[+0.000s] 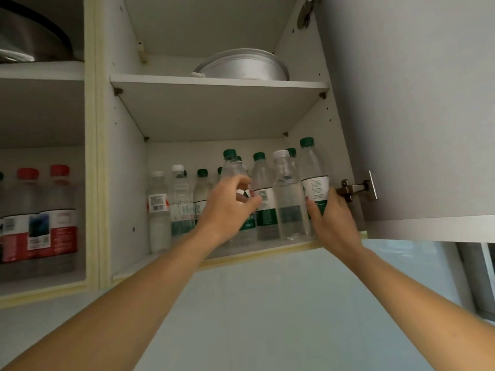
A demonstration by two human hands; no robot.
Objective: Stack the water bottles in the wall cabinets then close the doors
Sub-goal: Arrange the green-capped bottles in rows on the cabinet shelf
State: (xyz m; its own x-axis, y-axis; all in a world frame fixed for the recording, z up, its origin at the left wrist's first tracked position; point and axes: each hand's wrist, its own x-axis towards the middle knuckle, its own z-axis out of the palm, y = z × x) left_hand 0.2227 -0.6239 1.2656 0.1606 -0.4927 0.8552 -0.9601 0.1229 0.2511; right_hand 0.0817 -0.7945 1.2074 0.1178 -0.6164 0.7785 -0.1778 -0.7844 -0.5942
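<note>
Lower cabinet shelf (267, 251): the right hand (334, 220) is grasping an upright green-capped water bottle (313, 170), cap pointing up; the left hand (230, 210), fingers curled, is gripping a neighbouring upright bottle (233, 167).

— What do we see on the upper shelf?
— We see a metal basin (242, 66) lying upside down. At far left we spot a steel pot (29, 36); below, pale wall tiles (267, 303).

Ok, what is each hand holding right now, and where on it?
The left hand grips a green-capped water bottle around its middle. The right hand grips the rightmost green-capped bottle at its lower label.
</note>
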